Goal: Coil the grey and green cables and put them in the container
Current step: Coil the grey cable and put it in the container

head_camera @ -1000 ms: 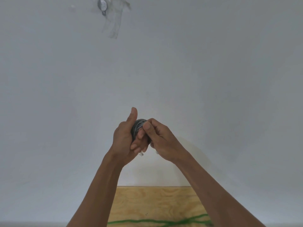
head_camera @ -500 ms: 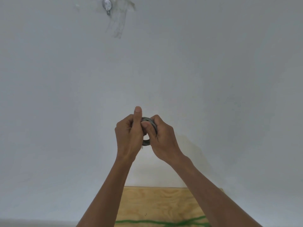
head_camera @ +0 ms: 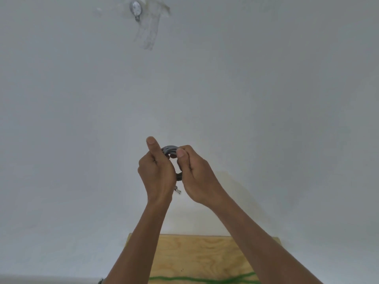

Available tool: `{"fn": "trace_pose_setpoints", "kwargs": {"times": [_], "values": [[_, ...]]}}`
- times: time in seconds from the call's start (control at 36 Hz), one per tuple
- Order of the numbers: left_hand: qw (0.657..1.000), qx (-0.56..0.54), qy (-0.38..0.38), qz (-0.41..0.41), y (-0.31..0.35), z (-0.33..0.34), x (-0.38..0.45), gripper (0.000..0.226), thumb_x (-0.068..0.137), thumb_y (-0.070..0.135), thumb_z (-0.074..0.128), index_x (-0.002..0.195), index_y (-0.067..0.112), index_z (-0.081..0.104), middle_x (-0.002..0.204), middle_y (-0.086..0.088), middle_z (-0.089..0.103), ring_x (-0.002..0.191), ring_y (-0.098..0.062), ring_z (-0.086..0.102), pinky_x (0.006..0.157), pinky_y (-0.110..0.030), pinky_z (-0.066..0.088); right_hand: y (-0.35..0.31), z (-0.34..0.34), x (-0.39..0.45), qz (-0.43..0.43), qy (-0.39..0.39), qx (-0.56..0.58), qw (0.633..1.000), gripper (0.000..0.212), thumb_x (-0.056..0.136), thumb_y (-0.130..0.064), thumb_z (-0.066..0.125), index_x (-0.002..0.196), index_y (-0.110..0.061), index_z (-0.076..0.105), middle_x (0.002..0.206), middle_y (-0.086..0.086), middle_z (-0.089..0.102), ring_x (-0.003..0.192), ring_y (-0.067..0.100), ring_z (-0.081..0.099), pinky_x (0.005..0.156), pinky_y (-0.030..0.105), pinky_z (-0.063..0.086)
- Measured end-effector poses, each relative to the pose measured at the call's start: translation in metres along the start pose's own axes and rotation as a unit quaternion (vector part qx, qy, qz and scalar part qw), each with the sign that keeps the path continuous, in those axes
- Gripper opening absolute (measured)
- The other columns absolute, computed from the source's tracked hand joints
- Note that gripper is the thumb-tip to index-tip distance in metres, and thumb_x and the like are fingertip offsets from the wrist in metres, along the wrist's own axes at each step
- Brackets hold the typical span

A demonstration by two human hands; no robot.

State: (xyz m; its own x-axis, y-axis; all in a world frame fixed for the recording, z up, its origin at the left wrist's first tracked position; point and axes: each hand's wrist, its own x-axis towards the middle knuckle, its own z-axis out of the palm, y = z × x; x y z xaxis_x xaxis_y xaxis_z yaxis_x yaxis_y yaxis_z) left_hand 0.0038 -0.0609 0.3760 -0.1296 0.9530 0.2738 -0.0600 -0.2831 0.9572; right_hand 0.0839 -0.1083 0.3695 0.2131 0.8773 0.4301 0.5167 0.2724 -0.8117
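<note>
Both hands, the left hand [head_camera: 156,171] (thumb raised) and the right hand [head_camera: 195,175], are lifted and grip one coiled grey cable [head_camera: 170,150] above one green cable [head_camera: 201,280] on the desk [head_camera: 205,255].

The setting is a bare indoor room, sparse like a makeshift workspace or recording spot more than a furnished home or shop; its exact kind cannot be told. A plain white wall [head_camera: 266,89] fills nearly the whole view, unpainted by any decoration. High on it sits a small round metal fitting [head_camera: 135,8], with strips of clear tape [head_camera: 150,31] stuck beside and below it, leaving smudged marks. At the bottom, an unfinished plywood board [head_camera: 194,257] butts against the wall, its pale grain and knots visible, serving as a work surface. A green cable [head_camera: 196,279] lies loosely across its near edge.
</note>
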Motion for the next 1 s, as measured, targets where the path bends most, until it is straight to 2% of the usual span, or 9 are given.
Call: {"fn": "trace_pose_setpoints", "kwargs": {"times": [0.14,0.22,0.33,0.39,0.47,0.61,0.81,0.92,1.0], "values": [[0.984,0.139,-0.096,0.063,0.005,-0.014,0.006,0.074,0.099,0.063,0.033,0.059,0.009,0.064,0.050,-0.006,0.062,0.052,-0.014,0.063,0.060,-0.032,0.050,0.006,-0.012,0.003,-0.022,-0.039,-0.072,0.996,0.036,0.106,-0.040,0.027,0.103,-0.018,0.056,0.080,-0.014,0.059,0.072,0.012,0.058,0.072,0.039,0.054],[0.974,0.180,-0.088,0.105,0.003,-0.014,0.005,0.075,0.104,0.053,0.031,0.059,0.001,0.061,0.045,-0.004,0.056,0.049,-0.015,0.057,0.060,-0.032,0.049,0.007,-0.014,0.002,-0.007,-0.061,-0.044,0.997,0.035,0.105,-0.043,0.028,0.092,-0.024,0.054,0.070,-0.019,0.053,0.063,0.003,0.051,0.066,0.025,0.047],[0.982,0.169,-0.043,0.079,0.003,-0.012,0.004,0.067,0.107,0.043,0.029,0.053,0.005,0.043,0.046,-0.002,0.045,0.046,-0.018,0.043,0.053,-0.033,0.037,0.012,-0.018,0.005,0.053,-0.105,0.072,0.990,0.050,0.104,-0.045,0.027,0.105,-0.009,0.061,0.080,0.004,0.054,0.067,0.015,0.044,0.065,0.031,0.040],[0.984,0.165,-0.023,0.069,0.005,-0.012,0.005,0.062,0.107,0.041,0.029,0.053,0.010,0.033,0.046,-0.001,0.036,0.045,-0.018,0.035,0.051,-0.032,0.033,0.012,-0.024,0.006,0.076,-0.126,0.146,0.978,0.037,0.106,-0.030,0.033,0.121,-0.011,0.061,0.090,0.004,0.061,0.076,0.017,0.051,0.070,0.030,0.047],[0.987,0.145,-0.012,0.061,0.007,-0.012,0.006,0.059,0.107,0.039,0.029,0.054,0.013,0.030,0.046,0.000,0.032,0.044,-0.017,0.031,0.049,-0.033,0.031,0.018,-0.034,0.010,0.087,-0.143,0.178,0.970,0.027,0.105,-0.014,0.043,0.125,-0.010,0.062,0.099,0.004,0.069,0.093,0.021,0.064,0.095,0.044,0.054],[0.991,0.122,-0.018,0.054,0.011,-0.007,0.003,0.058,0.107,0.037,0.033,0.053,0.014,0.026,0.045,0.006,0.027,0.042,-0.012,0.025,0.048,-0.031,0.028,0.026,-0.034,0.015,0.059,-0.077,0.041,0.994,0.020,0.097,-0.013,0.060,0.108,-0.021,0.074,0.095,0.002,0.074,0.086,0.027,0.064,0.088,0.042,0.053],[0.989,0.133,-0.022,0.067,0.008,-0.002,0.003,0.057,0.107,0.036,0.034,0.054,0.014,0.026,0.045,0.006,0.028,0.043,-0.013,0.026,0.050,-0.031,0.028,0.021,-0.027,0.018,0.102,0.015,0.222,0.970,0.016,0.092,-0.007,0.066,0.104,0.003,0.073,0.086,0.016,0.075,0.073,0.019,0.071,0.074,0.029,0.059],[0.988,0.133,-0.020,0.070,0.007,-0.004,0.004,0.056,0.106,0.035,0.034,0.055,0.014,0.027,0.046,0.006,0.029,0.044,-0.013,0.027,0.050,-0.031,0.029,0.015,-0.023,0.019,0.151,0.007,0.304,0.941,0.019,0.092,-0.009,0.066,0.103,0.004,0.073,0.085,0.018,0.074,0.073,0.023,0.070,0.076,0.035,0.060],[0.987,0.138,-0.025,0.073,0.004,-0.005,0.005,0.057,0.106,0.035,0.034,0.054,0.014,0.028,0.045,0.006,0.031,0.040,-0.011,0.030,0.050,-0.029,0.029,0.017,-0.023,0.019,0.175,-0.044,0.301,0.937,0.018,0.094,-0.015,0.065,0.109,-0.009,0.073,0.087,0.014,0.073,0.077,0.024,0.069,0.085,0.046,0.058]]}}
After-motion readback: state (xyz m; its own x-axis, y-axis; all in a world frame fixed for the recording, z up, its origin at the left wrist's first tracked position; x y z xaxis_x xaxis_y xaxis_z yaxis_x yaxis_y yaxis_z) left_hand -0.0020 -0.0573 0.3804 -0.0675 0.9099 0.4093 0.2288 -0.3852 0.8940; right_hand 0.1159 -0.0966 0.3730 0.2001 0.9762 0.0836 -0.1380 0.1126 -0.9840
